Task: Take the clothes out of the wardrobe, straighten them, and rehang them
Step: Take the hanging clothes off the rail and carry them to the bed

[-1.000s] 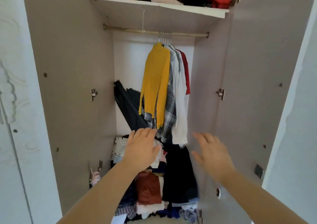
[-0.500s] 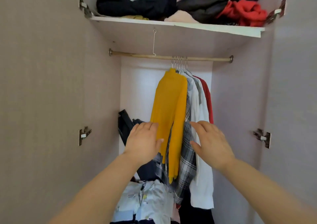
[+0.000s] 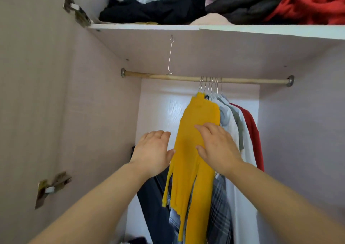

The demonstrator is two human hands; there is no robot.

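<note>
Inside the wardrobe, on the right half of the rail [image 3: 186, 78], the yellow top [image 3: 186, 169] hangs at the front of a tight bunch of hangers [image 3: 211, 84]. A plaid shirt [image 3: 218, 206], a white shirt [image 3: 242, 215] and a red garment [image 3: 253, 131] are packed behind it.

Both hands are spread and grip nothing. The left hand [image 3: 152, 150] sits just beside the top's left edge, thumb at the fabric. The right hand [image 3: 218, 146] lies flat across its front, fingers apart.

The likely step is lifting this top off the rail, and the risk lies in the crowding. The hooks sit so close together that pulling on the cloth alone could drag neighbouring hangers along or tip one off. Tugging low on the knit would probably stretch it or slide it off its hanger, which is hidden under the collar. A reach up to the hook itself looks safer.

The shelf [image 3: 242, 30] above carries a loose heap of clothes [image 3: 149, 10] close to its front edge, so a careless upward swing might bring some down.
</note>
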